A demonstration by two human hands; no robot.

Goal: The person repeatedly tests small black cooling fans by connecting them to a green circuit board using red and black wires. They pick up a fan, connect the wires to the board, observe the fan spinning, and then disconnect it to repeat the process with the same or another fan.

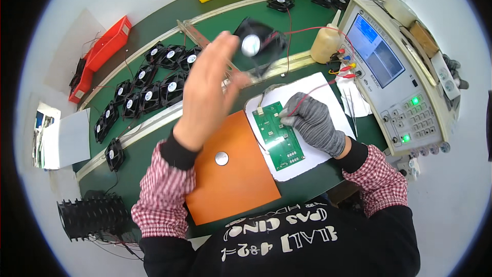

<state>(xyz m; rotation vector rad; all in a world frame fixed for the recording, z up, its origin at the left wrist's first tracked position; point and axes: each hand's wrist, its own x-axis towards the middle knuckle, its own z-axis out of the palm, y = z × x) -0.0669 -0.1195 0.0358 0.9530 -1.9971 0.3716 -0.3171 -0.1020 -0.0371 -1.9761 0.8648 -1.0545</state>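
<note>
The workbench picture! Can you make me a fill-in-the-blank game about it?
1. The right hand wears a ____ glove.
2. The silver disc lies on the ____ mat.
3. The green circuit board lies on a ____ sheet.
4. On the machine, ____ buttons glow green.

Missing words: gray; orange; white; two

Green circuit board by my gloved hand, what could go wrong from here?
The gloved right hand seems to pinch a red lead over the green circuit board; a slip might touch the wrong contact. The blurred black fan by the raised left hand could fall onto the board. Another red wire passes the squeeze bottle and might snag it.
</note>
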